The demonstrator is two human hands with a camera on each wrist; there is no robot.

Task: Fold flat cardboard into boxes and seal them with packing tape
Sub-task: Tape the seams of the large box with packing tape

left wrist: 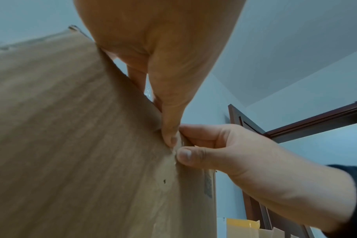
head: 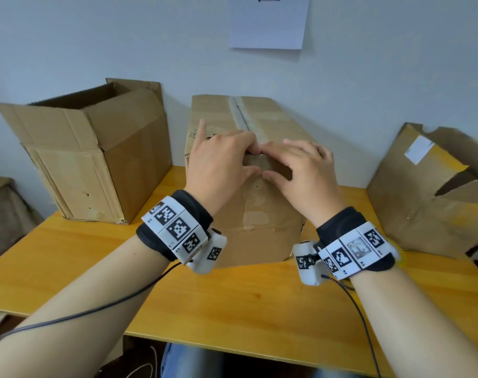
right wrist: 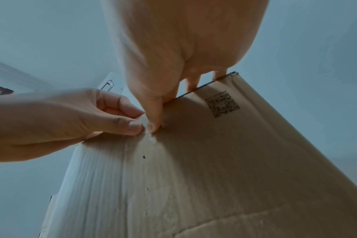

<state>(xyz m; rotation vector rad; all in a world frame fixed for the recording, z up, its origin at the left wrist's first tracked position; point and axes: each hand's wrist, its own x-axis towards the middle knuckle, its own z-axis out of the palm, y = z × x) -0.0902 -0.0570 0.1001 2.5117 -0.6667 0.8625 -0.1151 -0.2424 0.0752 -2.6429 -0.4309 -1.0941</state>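
A closed cardboard box (head: 259, 211) stands in the middle of the table, with an old tape seam (head: 242, 115) running along its top. Both hands meet at the box's near top edge. My left hand (head: 255, 159) pinches a small tab of clear tape (right wrist: 143, 120) between thumb and curled fingers, its index finger pointing away over the top. My right hand (head: 265, 162) pinches the same tape tab (left wrist: 180, 142), thumb on the front face and fingers over the top. No tape roll is in view.
An open cardboard box (head: 90, 159) stands at the left on the yellow wooden table (head: 232, 304). A torn box (head: 423, 200) with a white label leans at the right. A sheet of paper (head: 269, 20) hangs on the wall. Cables trail from both wristbands.
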